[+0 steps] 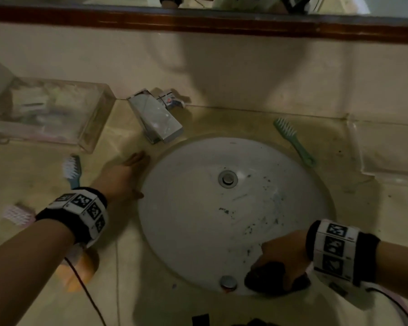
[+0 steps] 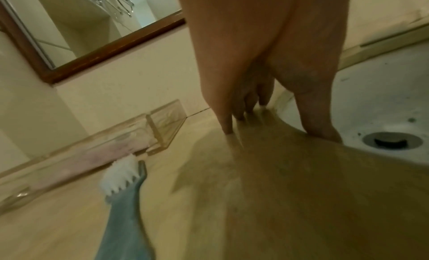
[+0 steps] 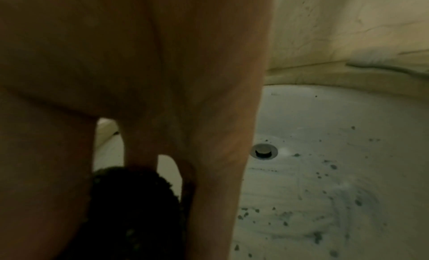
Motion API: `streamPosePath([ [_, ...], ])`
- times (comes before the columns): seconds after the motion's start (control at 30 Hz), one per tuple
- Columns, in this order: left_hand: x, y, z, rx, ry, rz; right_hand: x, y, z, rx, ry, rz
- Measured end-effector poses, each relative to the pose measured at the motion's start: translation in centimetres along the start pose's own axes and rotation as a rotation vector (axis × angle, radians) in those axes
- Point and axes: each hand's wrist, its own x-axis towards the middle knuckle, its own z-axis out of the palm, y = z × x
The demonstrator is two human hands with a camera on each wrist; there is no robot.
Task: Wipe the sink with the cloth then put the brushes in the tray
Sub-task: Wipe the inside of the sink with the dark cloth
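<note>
The white oval sink [image 1: 193, 189] is flecked with dark dirt around its drain [image 1: 227, 178]. My right hand [image 1: 277, 267] grips a dark bunched cloth [image 1: 263, 280] against the sink's near wall; the right wrist view shows the cloth [image 3: 130, 209] between thumb and fingers. My left hand [image 1: 137, 171] lies flat on the counter at the sink's left rim, holding nothing. A blue brush with white bristles [image 1: 72, 170] lies just left of it, also in the left wrist view [image 2: 125, 214]. A pink brush [image 1: 17, 214] lies further left and a green brush [image 1: 295, 142] at the sink's far right. The clear tray [image 1: 90, 128] stands at the back left.
A chrome faucet [image 1: 156, 116] juts toward the sink from the back left. A second clear tray [image 1: 386, 149] sits at the right against the wall. An orange object [image 1: 78, 271] lies under my left forearm. A framed mirror [image 1: 198, 20] runs along the wall above.
</note>
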Motion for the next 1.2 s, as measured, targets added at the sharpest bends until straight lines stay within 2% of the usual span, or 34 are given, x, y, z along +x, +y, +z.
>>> streamPosePath([
  [0.13, 1.1, -0.8, -1.6, 0.028, -0.236, -0.008, 1.4, 0.4, -0.5, 0.042, 0.073, -0.068],
  [0.2, 1.0, -0.8, -2.0, 0.027, -0.29, -0.008, 3.2, 0.2, -0.4, 0.072, 0.149, -0.07],
  [0.33, 0.5, -0.1, -1.7, -0.045, -0.199, -0.101, 6.8, -0.1, -1.2, -0.022, 0.26, -0.019],
  [0.4, 0.5, -0.1, -1.7, -0.043, -0.163, -0.101, 8.2, -0.1, -2.3, -0.032, 0.303, 0.015],
  [0.53, 0.4, 0.4, -2.0, 0.04, -0.211, -0.065, 9.4, 0.6, -4.6, -0.015, 0.364, 0.054],
  [0.73, 0.3, 0.2, -1.7, 0.087, -0.185, -0.026, 8.3, 2.2, -5.9, 0.124, 0.471, 0.096],
  [0.8, 0.4, 0.1, -1.5, 0.088, -0.185, -0.038, 6.8, 2.6, -5.4, 0.072, 0.375, 0.058],
  [0.93, 1.1, -0.2, -1.1, 0.08, -0.206, -0.041, 5.1, 3.1, -1.9, -0.189, -0.015, 0.062],
  [0.97, 1.3, -0.2, -1.1, 0.102, -0.225, -0.044, 4.9, 3.0, -1.1, -0.249, -0.056, 0.047],
  [1.1, 1.9, -0.2, -1.1, 0.162, -0.249, -0.051, 5.2, 3.2, -1.4, -0.244, -0.025, 0.101],
  [1.2, 2.2, -0.6, -0.8, 0.13, -0.248, -0.047, 6.4, 4.2, -3.0, -0.196, 0.105, 0.1],
])
